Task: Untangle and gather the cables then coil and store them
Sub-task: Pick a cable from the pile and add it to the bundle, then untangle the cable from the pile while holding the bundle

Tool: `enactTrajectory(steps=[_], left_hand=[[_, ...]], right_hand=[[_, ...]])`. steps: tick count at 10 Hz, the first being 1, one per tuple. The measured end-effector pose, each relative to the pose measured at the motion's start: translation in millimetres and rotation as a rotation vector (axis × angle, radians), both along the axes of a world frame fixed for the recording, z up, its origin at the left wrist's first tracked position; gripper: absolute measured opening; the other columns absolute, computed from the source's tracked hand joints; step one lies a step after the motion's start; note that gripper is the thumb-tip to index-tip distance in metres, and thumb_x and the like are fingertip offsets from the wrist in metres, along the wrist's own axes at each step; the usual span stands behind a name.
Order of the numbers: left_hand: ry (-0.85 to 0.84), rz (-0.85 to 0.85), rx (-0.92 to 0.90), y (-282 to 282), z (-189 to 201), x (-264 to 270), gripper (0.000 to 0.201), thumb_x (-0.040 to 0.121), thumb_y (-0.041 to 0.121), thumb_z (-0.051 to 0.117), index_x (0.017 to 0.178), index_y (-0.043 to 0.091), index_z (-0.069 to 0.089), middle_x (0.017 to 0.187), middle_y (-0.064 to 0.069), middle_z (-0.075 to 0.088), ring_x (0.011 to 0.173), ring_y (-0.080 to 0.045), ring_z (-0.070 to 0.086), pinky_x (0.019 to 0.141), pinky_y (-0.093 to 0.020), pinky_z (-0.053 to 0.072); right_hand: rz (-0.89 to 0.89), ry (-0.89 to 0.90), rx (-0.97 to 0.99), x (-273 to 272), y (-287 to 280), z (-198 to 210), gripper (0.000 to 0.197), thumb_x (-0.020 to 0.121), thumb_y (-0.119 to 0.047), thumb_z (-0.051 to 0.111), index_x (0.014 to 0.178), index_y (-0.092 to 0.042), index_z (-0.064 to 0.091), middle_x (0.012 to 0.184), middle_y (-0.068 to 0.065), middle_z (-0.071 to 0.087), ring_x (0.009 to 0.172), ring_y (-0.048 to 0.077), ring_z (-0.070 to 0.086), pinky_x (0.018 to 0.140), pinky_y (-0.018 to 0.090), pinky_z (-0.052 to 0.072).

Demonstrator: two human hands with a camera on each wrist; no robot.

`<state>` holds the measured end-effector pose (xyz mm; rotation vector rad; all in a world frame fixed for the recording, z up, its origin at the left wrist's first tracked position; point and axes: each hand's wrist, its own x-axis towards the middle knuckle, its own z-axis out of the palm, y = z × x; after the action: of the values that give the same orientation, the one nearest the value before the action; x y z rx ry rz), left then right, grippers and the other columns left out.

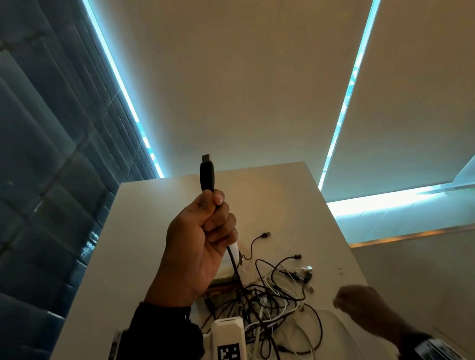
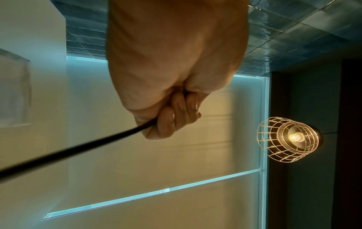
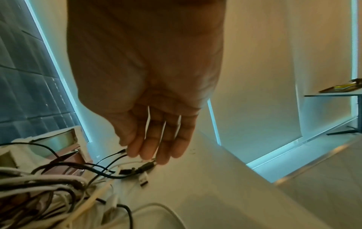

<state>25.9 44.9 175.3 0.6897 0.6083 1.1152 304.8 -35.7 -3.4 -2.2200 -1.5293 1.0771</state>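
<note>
My left hand (image 1: 203,232) is raised above the white table (image 1: 139,243) and grips a black cable (image 1: 233,261) in a fist, just below its black USB plug (image 1: 207,173), which points up. The left wrist view shows the fingers (image 2: 176,117) curled round that cable (image 2: 78,149). The cable runs down into a tangle of black and white cables (image 1: 267,304) on the table. My right hand (image 1: 360,309) hovers low at the right of the tangle. Its fingers (image 3: 152,144) are straight and relaxed, their tips close over loose connector ends (image 3: 146,166), holding nothing.
A small open box (image 1: 223,277) stands behind the tangle, partly hidden by my left hand; it also shows in the right wrist view as the box (image 3: 56,139). The table's right edge (image 1: 347,245) lies close to my right hand. A caged pendant lamp (image 2: 290,137) hangs overhead.
</note>
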Motion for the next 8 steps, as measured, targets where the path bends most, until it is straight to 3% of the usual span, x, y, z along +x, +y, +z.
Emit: enactTrajectory(steps=[1,2,3,4,6,7,8], left_hand=[[0.003,0.003,-0.013,1,-3,1,0.019,0.089,0.022,0.042,0.075,0.013,0.051,0.050,0.005,0.028,0.044,-0.008,0.021,0.048,-0.025,0.019],[-0.001,-0.005,-0.023,2,-3,1,0.020,0.089,0.023,0.042,0.075,0.013,0.051,0.050,0.005,0.028,0.043,-0.008,0.023,0.045,-0.023,0.022],[-0.016,-0.008,-0.020,2,-3,-2,0.020,0.090,0.023,0.042,0.075,0.012,0.050,0.050,0.005,0.028,0.043,-0.007,0.023,0.043,-0.021,0.024],[-0.020,-0.003,-0.020,3,-4,-7,0.020,0.090,0.022,0.041,0.076,0.012,0.050,0.051,0.005,0.028,0.043,-0.007,0.023,0.043,-0.021,0.025],[-0.003,0.021,-0.054,1,-10,-12,0.019,0.088,0.023,0.043,0.075,0.011,0.050,0.050,0.004,0.027,0.042,-0.007,0.023,0.042,-0.022,0.023],[0.023,0.036,-0.058,0,-14,-13,0.021,0.090,0.023,0.043,0.075,0.011,0.051,0.051,0.004,0.027,0.043,-0.008,0.022,0.045,-0.023,0.021],[0.062,0.057,-0.056,2,-14,-14,0.022,0.091,0.023,0.042,0.076,0.011,0.051,0.053,0.003,0.028,0.045,-0.009,0.023,0.048,-0.025,0.019]], right_hand=[[0.101,-0.146,0.048,1,34,-22,0.020,0.096,-0.022,0.052,0.093,-0.013,0.069,0.080,-0.002,0.056,0.077,0.013,0.052,0.069,0.026,0.045],[0.177,-0.209,0.139,-10,65,-33,0.015,0.092,-0.019,0.057,0.103,-0.016,0.066,0.105,0.004,0.063,0.088,0.016,0.057,0.071,0.028,0.049],[0.256,-0.292,0.039,-15,82,-50,0.031,0.094,-0.023,0.054,0.125,-0.018,0.056,0.125,0.004,0.052,0.111,0.023,0.052,0.079,0.028,0.045],[0.339,-0.355,-0.001,-16,88,-69,0.041,0.095,-0.036,0.034,0.129,-0.021,0.049,0.132,0.005,0.047,0.115,0.026,0.046,0.085,0.034,0.044],[0.444,-0.511,-0.016,-25,88,-73,0.033,0.100,-0.031,0.040,0.129,-0.017,0.046,0.130,0.006,0.050,0.119,0.028,0.046,0.089,0.038,0.043],[0.443,-0.461,0.024,-27,90,-62,0.024,0.097,-0.025,0.047,0.116,-0.014,0.057,0.119,0.007,0.062,0.109,0.027,0.057,0.081,0.034,0.045],[0.379,-0.241,0.106,-27,103,-44,0.013,0.094,-0.019,0.055,0.105,-0.018,0.062,0.100,0.000,0.071,0.084,0.014,0.067,0.069,0.028,0.054]])
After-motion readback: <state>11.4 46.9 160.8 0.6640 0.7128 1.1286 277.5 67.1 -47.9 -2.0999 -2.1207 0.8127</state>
